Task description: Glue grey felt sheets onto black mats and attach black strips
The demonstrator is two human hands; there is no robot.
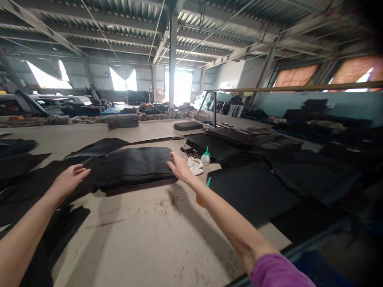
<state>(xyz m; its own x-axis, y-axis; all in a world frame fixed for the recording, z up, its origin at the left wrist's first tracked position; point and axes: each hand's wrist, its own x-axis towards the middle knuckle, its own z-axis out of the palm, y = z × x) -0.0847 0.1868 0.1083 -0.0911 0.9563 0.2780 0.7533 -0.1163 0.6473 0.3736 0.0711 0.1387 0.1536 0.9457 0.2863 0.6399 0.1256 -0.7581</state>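
Note:
A neat stack of black sheets, perhaps leather or fabric, lies on the beige table in front of me. At the stack's right end is my right hand, its thumb and fingers apart along the edge; it appears to touch the stack without gripping it. My left hand hovers left of the stack, over other loose black pieces. Its fingers are loosely bent and apart, with nothing seen in them.
Right of the stack stand a white squeeze bottle with a green nozzle and a crumpled white cloth. An orange bottle is partly behind my right forearm. More black sheets cover the right side. A grey bundle lies farther back.

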